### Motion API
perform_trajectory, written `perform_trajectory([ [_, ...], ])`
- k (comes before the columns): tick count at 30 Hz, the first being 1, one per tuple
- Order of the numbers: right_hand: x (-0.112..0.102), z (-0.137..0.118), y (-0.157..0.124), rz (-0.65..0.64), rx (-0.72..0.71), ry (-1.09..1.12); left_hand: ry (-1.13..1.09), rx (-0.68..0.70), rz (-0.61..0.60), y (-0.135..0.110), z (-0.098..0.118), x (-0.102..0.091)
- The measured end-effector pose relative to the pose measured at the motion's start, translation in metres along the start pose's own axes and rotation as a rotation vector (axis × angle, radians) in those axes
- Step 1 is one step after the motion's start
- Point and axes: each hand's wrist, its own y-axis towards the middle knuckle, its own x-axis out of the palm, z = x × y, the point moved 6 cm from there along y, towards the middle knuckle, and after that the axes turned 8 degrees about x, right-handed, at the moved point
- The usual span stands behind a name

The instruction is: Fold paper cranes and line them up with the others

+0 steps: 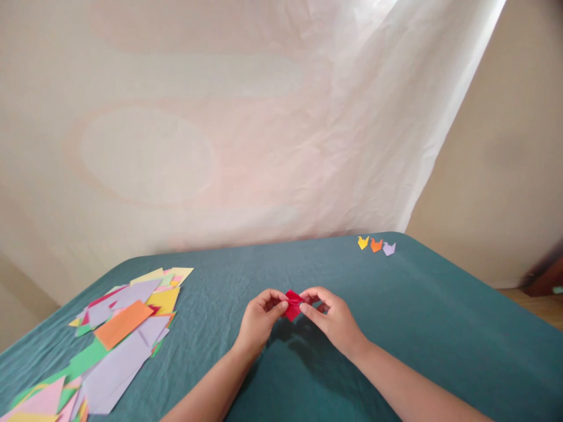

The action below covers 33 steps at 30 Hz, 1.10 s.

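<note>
Loose paper pile: far left, spread from the near edge toward the back; sheets overlap at odd angles, parts blurred.
Pink sheet: at the pile's near end, bottom left.
Green sheet: mid-pile, partly covered.
Orange sheet: on top, aslant, lilac paper to both sides.
Yellow sheet: toward the pile's right side.
Tablecloth: dark teal, lightly creased, under everything; back corners rounded.
Pale backdrop: hangs behind the table, wrinkled toward its slanting right edge.
Left hand: thumb and fingers pinched together on the left side of the red paper.
Red folded paper: centre, near half of the table, between both hands; small, pointed at top and bottom; exact folds too small to read.
Right hand: thumb and fingertips clamped on the red paper's right side.
Shadow: on the cloth below the hands.
Bird-like paper figures: row at the back right; yellow, then orange, then lilac, just beside one another.
Reddish-brown object: right edge, beyond the table, blurred.
</note>
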Motion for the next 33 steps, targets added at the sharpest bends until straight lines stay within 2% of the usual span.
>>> perform_trajectory([
  [3,-0.002,0.006,0.003,-0.022,0.063,0.074,-0.046,-0.015,-0.011,0.000,0.000,0.002],
  [7,-0.004,0.009,0.004,-0.016,0.078,0.062,-0.055,-0.025,-0.031,0.000,0.001,0.004],
  [22,0.005,-0.014,-0.006,0.031,-0.295,-0.265,-0.032,-0.109,-0.055,-0.002,-0.006,0.007],
  [29,0.008,-0.015,-0.008,0.042,-0.286,-0.348,-0.027,-0.112,-0.114,-0.006,-0.005,0.016],
  [33,0.008,-0.016,-0.009,0.067,-0.307,-0.373,0.201,-0.022,-0.100,-0.006,0.005,0.014],
])
